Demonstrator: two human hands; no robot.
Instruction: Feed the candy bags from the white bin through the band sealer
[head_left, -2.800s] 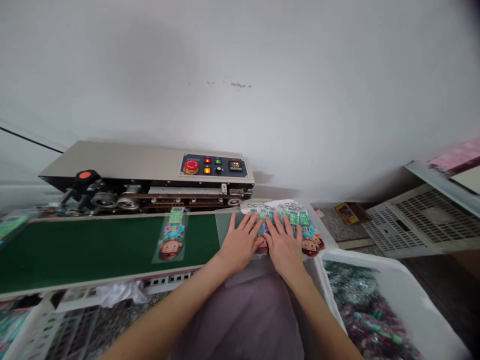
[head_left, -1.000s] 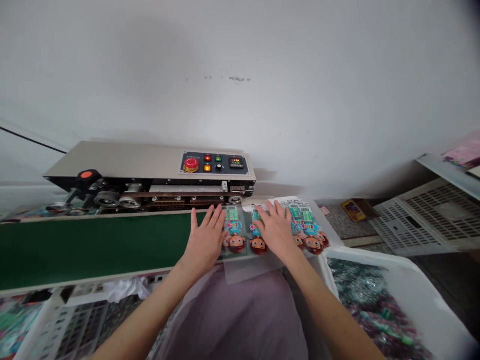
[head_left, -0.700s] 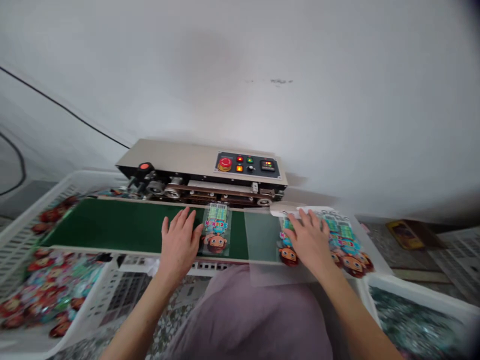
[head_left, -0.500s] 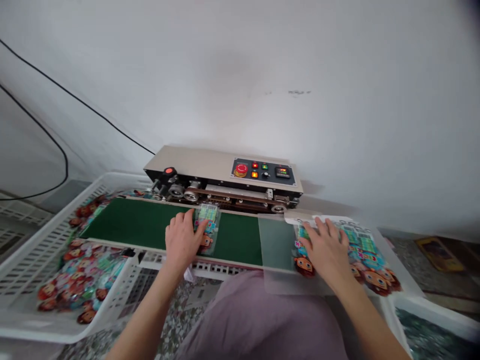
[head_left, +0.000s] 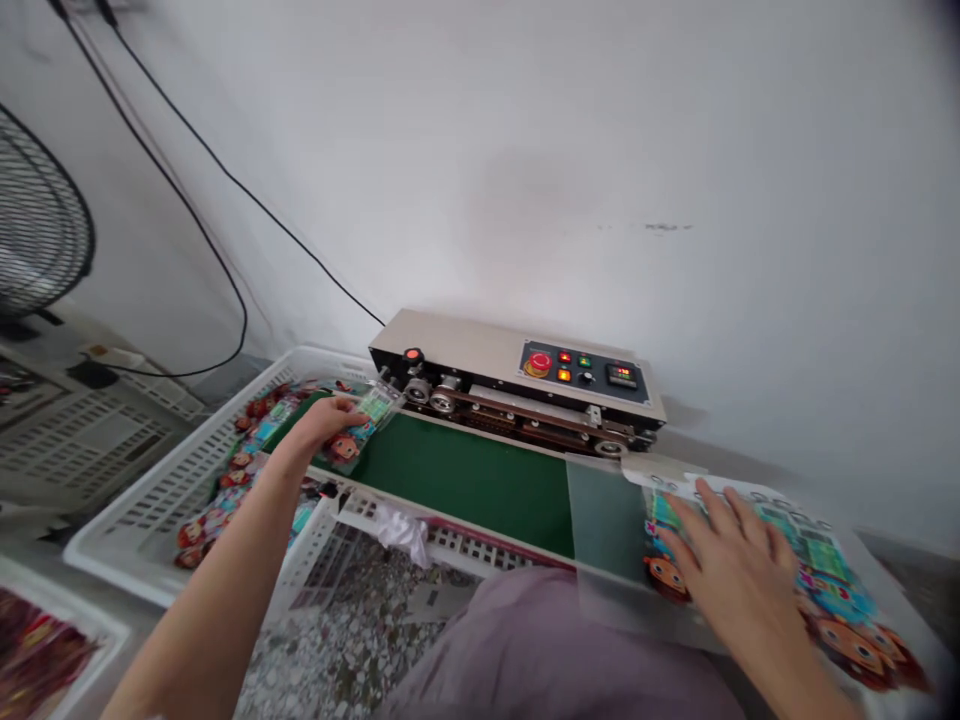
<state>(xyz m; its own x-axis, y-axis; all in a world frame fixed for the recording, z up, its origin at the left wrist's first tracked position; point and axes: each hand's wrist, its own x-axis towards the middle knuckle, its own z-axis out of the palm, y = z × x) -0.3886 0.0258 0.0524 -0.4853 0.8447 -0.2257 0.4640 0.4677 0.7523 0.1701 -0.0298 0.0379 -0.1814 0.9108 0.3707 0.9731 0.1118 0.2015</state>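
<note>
At the left end of the green conveyor belt (head_left: pixel 465 480), my left hand (head_left: pixel 324 425) has its fingers closed on the left edge of a clear printed packet (head_left: pixel 358 435) with a cartoon face. The packet is tilted, its top near the rollers of the band sealer (head_left: pixel 480 350). My right hand (head_left: pixel 739 560) lies with fingers spread over several similar packets (head_left: pixel 832 600) on the right-hand board. One packet (head_left: pixel 666 565) pokes out left of that hand, over a translucent sheet (head_left: pixel 604 530).
A white basket (head_left: pixel 142 500) full of packets stands under the belt's left end. Another white crate (head_left: pixel 90 610) is at lower left. A fan (head_left: pixel 37 220) and black cables (head_left: pixel 247 190) are on the left. White cloth (head_left: pixel 401 535) hangs below the belt.
The view has turned left, bringing the fan into sight. My left hand and its packet have moved left along the belt, past the sealer's rollers. My right hand stays over the packets.
</note>
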